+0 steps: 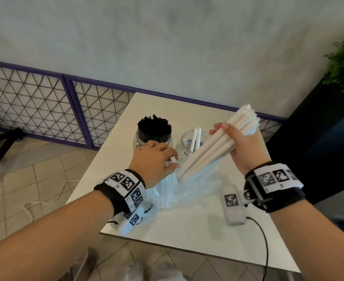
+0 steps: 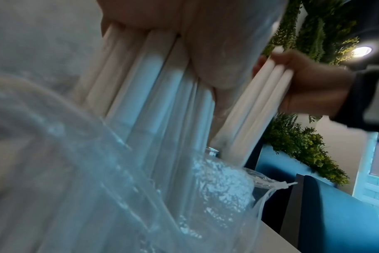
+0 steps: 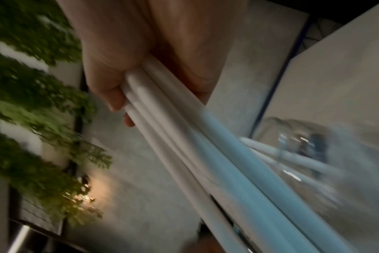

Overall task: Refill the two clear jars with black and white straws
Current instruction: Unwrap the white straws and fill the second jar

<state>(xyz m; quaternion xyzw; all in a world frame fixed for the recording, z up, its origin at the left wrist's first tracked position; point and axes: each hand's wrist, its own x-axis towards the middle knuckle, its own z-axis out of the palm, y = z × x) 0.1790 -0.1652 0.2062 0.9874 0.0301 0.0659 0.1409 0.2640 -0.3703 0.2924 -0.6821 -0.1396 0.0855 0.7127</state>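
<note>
Fingers of the left hand (image 1: 154, 159) curl round the crinkly clear plastic bag (image 1: 189, 191) of smooth white paper-wrapped straws (image 1: 168, 186). Behind: round clear jar (image 1: 139, 138) packed with thin black straws (image 1: 154, 127), second clear jar (image 1: 184, 145) holding two white ones. Right hand (image 1: 246, 147) grips a slanted white bundle (image 1: 213, 145).

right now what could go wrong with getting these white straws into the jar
The right hand holds a thick bundle of white straws at a slant; some may slip loose or miss the nearly empty jar. The left hand grips the straws in the plastic bag close by, and could nudge that jar.
</note>
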